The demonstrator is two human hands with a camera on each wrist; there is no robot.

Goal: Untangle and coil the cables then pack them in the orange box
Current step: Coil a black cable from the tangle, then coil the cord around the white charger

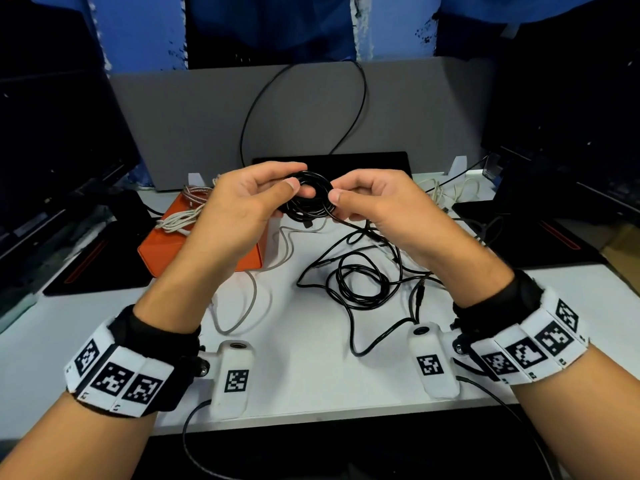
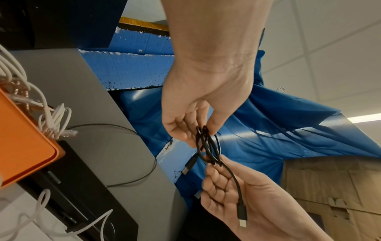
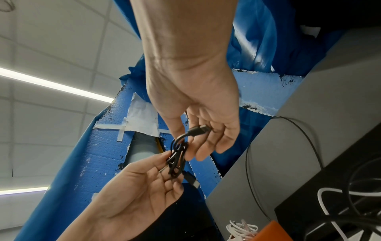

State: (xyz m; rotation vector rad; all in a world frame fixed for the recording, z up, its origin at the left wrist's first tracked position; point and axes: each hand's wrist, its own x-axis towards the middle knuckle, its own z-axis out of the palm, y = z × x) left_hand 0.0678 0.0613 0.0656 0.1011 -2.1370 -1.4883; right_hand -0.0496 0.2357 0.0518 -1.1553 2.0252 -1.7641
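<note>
left of the orange box (image 1: 162, 247): a dark monitor (image 1: 52, 133) and a black stand base (image 1: 100, 268) at the white table (image 1: 311, 375) edge, close in on that side

on the orange box: a white cable bundle (image 1: 178, 220) and a braided silver cable (image 1: 197, 194), draped over the far rim; whether fully inside, cannot tell

above the box's right part: left hand (image 1: 242, 206), thumb and curled fingers pinching the left rim of the black coiled cable (image 1: 310, 199), held in the air clear of the table

just right of the box, at the same height: right hand (image 1: 377, 202), thumb and forefinger pinching the coil's right rim; in the left wrist view one black plug (image 2: 241, 212) lying across this palm, the other plug (image 2: 189, 164) hanging free from the coil

below the coil, right of the box: a thin grey cable (image 1: 249, 299) looping toward the near edge, then a loose black cable tangle (image 1: 363, 278) spread on the table, strands crossing one another, directly under the right hand

near the table's front edge, nearer than the box: bare white surface between the two wrist cameras

behind the box: a grey partition (image 1: 194, 109) with a black lead (image 1: 360, 98) arcing over it, and a black flat slab (image 1: 367, 161) at its foot, closing the far side

far right of the box: pale cables (image 1: 446, 192) by the partition, another dark monitor (image 1: 571, 116) and black base (image 1: 540, 237) hemming that edge
</note>
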